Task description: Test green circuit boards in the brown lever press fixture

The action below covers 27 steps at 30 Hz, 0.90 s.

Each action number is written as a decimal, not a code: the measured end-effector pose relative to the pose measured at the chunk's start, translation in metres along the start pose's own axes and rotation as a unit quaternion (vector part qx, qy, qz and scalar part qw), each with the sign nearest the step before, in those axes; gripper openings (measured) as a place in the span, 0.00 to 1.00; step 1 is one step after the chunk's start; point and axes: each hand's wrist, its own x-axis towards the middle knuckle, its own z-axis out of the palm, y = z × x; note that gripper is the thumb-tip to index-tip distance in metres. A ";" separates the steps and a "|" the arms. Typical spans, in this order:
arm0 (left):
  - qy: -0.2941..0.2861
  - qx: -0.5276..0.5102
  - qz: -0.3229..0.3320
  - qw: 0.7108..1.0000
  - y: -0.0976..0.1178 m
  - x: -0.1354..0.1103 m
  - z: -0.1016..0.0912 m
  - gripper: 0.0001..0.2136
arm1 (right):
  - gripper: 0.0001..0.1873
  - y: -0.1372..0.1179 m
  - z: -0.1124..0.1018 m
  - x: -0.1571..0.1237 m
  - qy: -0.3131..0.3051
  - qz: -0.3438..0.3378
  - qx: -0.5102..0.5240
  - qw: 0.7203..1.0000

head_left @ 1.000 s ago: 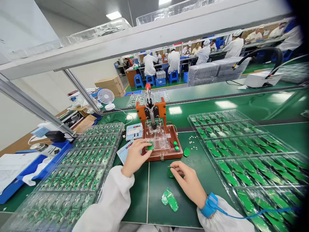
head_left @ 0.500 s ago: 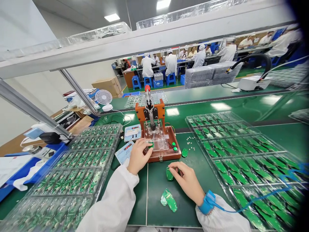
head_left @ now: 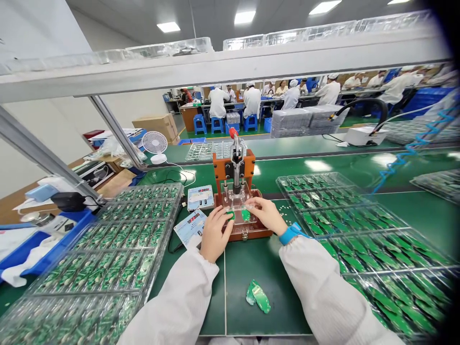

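Orange fixture [head_left: 235, 189] between left tray [head_left: 154, 186] and right tray [head_left: 278, 181], loose boards [head_left: 258, 297] nearer.

Bright overhead panels [head_left: 244, 17]; glare on bench [head_left: 359, 165]; edges warped, blurred.

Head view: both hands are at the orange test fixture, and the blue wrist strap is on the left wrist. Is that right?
Not quite. The head view shows the blue wrist strap on the right wrist, not the left. The rest holds: the left hand and the right hand are both at the orange test fixture.
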 end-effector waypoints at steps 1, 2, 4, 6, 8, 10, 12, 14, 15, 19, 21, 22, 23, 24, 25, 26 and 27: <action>-0.001 0.000 0.002 1.000 0.000 0.000 0.000 0.09 | 0.14 0.002 0.001 0.003 -0.007 -0.001 -0.009 1.000; -0.001 0.000 0.004 1.000 0.001 0.000 -0.001 0.10 | 0.14 0.003 0.002 0.004 -0.013 -0.002 -0.019 1.000; -0.003 0.002 0.008 1.000 0.002 0.000 -0.001 0.10 | 0.13 0.004 0.001 0.005 -0.020 -0.007 -0.040 0.999; -0.007 0.006 0.007 1.000 0.003 0.001 -0.002 0.10 | 0.11 0.004 0.001 0.006 -0.020 -0.018 -0.061 0.998; -0.012 0.007 0.003 1.000 0.004 0.001 -0.002 0.09 | 0.08 0.004 0.001 0.006 -0.017 -0.030 -0.080 0.996; -0.016 0.005 -0.002 1.000 0.004 0.001 -0.002 0.09 | 0.07 0.005 0.002 0.006 -0.014 -0.035 -0.094 0.995; -0.019 0.003 -0.004 1.000 0.005 0.001 -0.002 0.09 | 0.08 0.007 0.004 0.006 -0.014 -0.032 -0.103 0.994; -0.023 0.001 -0.005 1.000 0.004 0.000 -0.002 0.10 | 0.09 0.010 0.004 0.006 -0.013 -0.028 -0.110 0.993; -0.025 0.001 -0.006 1.000 0.004 0.000 -0.003 0.10 | 0.09 0.012 0.005 0.006 -0.013 -0.026 -0.113 0.993; -0.033 0.001 -0.013 0.999 0.005 0.000 -0.004 0.10 | 0.08 0.018 0.004 0.009 -0.018 -0.022 -0.117 0.993; -0.036 0.003 -0.018 0.999 0.006 0.001 -0.005 0.10 | 0.08 0.019 0.003 0.012 -0.025 -0.022 -0.116 0.993; -0.037 0.004 -0.019 0.999 0.007 0.001 -0.005 0.10 | 0.08 0.020 0.002 0.013 -0.029 -0.023 -0.114 0.993; -0.037 0.005 -0.019 0.999 0.007 0.001 -0.005 0.10 | 0.09 0.021 0.002 0.014 -0.032 -0.024 -0.113 0.993; -0.036 0.005 -0.018 0.999 0.007 0.001 -0.004 0.10 | 0.09 0.021 0.002 0.015 -0.032 -0.025 -0.112 0.993; -0.036 0.005 -0.018 0.999 0.007 0.001 -0.004 0.10 | 0.09 0.021 0.002 0.015 -0.031 -0.025 -0.111 0.993; -0.038 0.005 -0.017 0.999 0.007 0.001 -0.004 0.10 | 0.09 0.021 0.002 0.015 -0.029 -0.025 -0.110 0.993; -0.039 0.005 -0.018 0.999 0.007 0.001 -0.003 0.10 | 0.09 0.021 0.003 0.014 -0.026 -0.024 -0.109 0.993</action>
